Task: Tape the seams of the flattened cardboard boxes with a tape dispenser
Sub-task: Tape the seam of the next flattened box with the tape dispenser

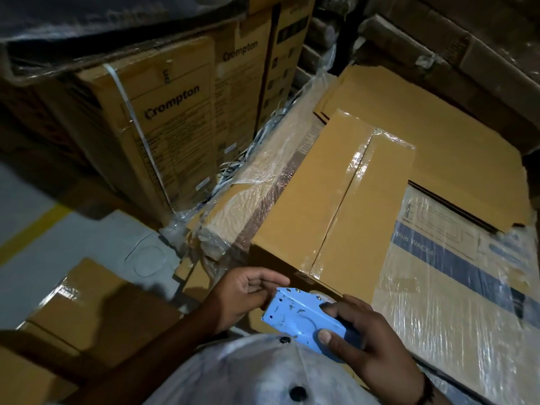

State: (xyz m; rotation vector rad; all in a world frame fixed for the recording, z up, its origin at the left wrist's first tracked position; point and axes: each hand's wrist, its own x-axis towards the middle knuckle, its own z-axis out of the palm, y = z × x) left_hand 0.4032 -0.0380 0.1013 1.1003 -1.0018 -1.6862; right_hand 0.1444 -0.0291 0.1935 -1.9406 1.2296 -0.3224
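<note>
A blue metal tape dispenser (304, 315) is held close to my chest at the bottom centre. My right hand (362, 343) grips its rear end, thumb on top. My left hand (244, 296) pinches its front end with curled fingers. Just beyond lies a flattened brown cardboard box (315, 206) whose centre seam (344, 200) carries a strip of clear glossy tape running away from me. More flat cardboard sheets (432, 135) lie under and behind it.
Stacked printed cartons (163, 112) rise at the left and back. A plastic-wrapped box with blue print (455, 273) sits at the right. A smaller taped box (96, 302) stands at the lower left on a grey floor (96, 238) with a yellow line.
</note>
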